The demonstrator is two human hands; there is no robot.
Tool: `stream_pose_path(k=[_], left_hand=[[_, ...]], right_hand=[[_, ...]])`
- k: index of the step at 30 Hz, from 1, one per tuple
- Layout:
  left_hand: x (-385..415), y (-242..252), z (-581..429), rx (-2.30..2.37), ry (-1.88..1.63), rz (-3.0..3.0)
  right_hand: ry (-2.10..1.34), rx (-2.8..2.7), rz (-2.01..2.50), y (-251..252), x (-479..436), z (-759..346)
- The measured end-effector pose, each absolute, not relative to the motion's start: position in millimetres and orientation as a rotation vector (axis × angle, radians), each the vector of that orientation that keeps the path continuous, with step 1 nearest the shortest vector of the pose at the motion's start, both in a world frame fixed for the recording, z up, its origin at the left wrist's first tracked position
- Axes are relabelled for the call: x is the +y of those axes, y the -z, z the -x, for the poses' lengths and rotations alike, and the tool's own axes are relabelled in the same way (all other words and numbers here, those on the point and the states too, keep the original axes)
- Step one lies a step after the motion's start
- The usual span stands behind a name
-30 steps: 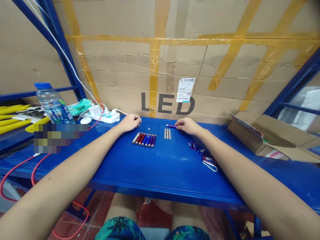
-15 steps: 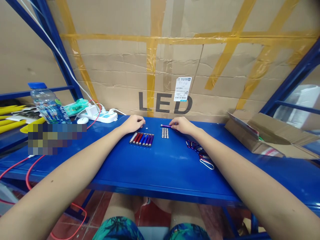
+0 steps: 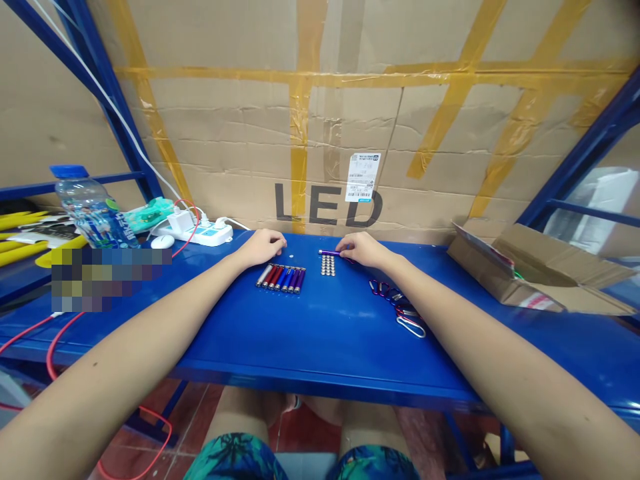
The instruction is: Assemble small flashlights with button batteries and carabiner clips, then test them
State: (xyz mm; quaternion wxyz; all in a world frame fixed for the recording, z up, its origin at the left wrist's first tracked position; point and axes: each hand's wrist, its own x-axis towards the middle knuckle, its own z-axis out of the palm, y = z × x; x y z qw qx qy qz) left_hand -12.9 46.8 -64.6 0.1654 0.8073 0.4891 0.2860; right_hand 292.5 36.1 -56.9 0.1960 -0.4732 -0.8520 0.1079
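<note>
My right hand [image 3: 361,248] pinches a slim purple metal penlight-like tube [image 3: 328,253], which lies level just behind a neat grid of small silver button cells [image 3: 328,265]. My left hand [image 3: 263,247] rests on the blue tabletop with its fingers loosely bent and apart, and nothing shows in it. In front of it lies a row of similar tubes [image 3: 281,279] in silver, red, blue and purple. Beside my right forearm are several coloured carabiners [image 3: 395,300], with a silver carabiner [image 3: 411,327] nearest me. Its forearm partly hides them.
An open cardboard box [image 3: 505,277] stands at the right. On the left are a water bottle [image 3: 95,210], a white power strip [image 3: 213,233], a red cable [image 3: 55,347] and yellow-handled items [image 3: 17,247]. A large taped carton [image 3: 240,133] closes off the back.
The whole view has shifted slightly. Both hands keep nearly the same places, and the purple tube stays in my right hand.
</note>
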Motion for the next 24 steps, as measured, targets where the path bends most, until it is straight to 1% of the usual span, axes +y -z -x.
stream_pose_path(k=[11, 18, 22, 24], left_hand=[[47.3, 64.4, 14.4, 1.409, -0.833, -2.274], [52.0, 67.5, 17.9, 1.388, -0.820, -2.261], [42.9, 58.9, 14.4, 1.366, -0.849, -2.264], [33.3, 51.0, 8.5, 1.284, -0.842, -2.326]], right_hand=[[-0.354, -2.346, 1.360, 51.9, 32.4, -295.6], [-0.303, -2.372, 1.381, 50.1, 30.4, -294.6], [-0.284, -2.348, 1.393, 49.9, 31.3, -297.1], [-0.245, -2.330, 1.399, 48.7, 31.6, -298.7]])
